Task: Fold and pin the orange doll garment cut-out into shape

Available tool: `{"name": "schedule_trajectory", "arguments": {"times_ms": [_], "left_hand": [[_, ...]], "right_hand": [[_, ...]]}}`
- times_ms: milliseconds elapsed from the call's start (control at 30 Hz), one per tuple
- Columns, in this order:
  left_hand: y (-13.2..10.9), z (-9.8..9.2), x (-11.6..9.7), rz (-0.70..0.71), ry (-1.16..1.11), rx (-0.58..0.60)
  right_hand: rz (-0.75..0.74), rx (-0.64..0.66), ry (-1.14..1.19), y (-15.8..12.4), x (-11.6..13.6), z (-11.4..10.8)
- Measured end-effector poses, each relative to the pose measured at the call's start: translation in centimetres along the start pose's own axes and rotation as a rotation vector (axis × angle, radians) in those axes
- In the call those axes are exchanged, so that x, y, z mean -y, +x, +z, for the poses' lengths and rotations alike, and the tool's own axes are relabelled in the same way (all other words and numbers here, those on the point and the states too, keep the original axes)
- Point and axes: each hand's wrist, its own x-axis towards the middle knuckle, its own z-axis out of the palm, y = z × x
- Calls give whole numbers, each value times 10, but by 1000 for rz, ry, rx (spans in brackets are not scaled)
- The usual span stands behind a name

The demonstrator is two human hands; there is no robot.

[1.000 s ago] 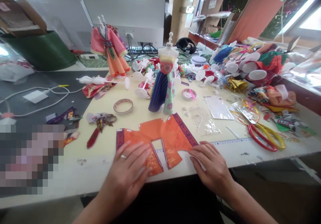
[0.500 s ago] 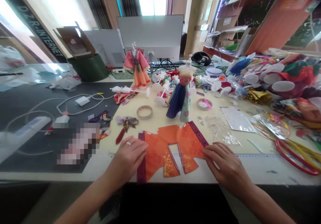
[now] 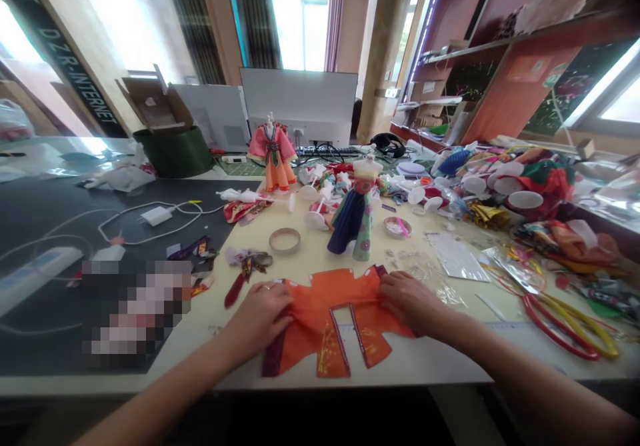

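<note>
A small orange doll robe (image 3: 333, 293) with dark purple sleeve bands lies spread near the table's front edge, its split front panels towards me. My left hand (image 3: 263, 316), wearing a ring, grips the cloth by the left sleeve, fingers closed. On the other side, my right hand (image 3: 415, 305) has its fingers closed over the right sleeve and covers much of its band. The cloth puckers a little between the hands. Just behind the robe stands a doll form (image 3: 369, 173) in a blue and pale green skirt. A grey-brown ribbon bow (image 3: 250, 264) lies beyond my left hand.
Scissors (image 3: 563, 326) with red and yellow handles lie at right, beside a clear plastic sheet (image 3: 457, 257). A tape roll (image 3: 285, 241) and small dish (image 3: 397, 227) sit farther back. A pink-robed doll form (image 3: 273, 156) stands before the monitor (image 3: 300, 109). Doll parts pile up behind.
My right hand has moved inward and up from the sleeve's outer edge, now covering its purple band. The robe has gathered slightly. The view has tilted up.
</note>
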Motion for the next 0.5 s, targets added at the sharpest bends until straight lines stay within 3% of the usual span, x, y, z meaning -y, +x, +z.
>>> {"name": "schedule_trajectory", "arguments": {"times_ms": [200,300,367,500], "left_hand": [[16,-14,-2,-71,-107,57],[33,-30,3,-106,-110,14],[44,-42,7,-68,-51,-106],[47,-55,14,165,95,-492]], "right_hand": [[79,-33,131,-2,-2,-5],[156,-93,164,3,-8,-18],[174,-207,158,9,-13,-31],[92,-535,103,10,-9,-47]]}}
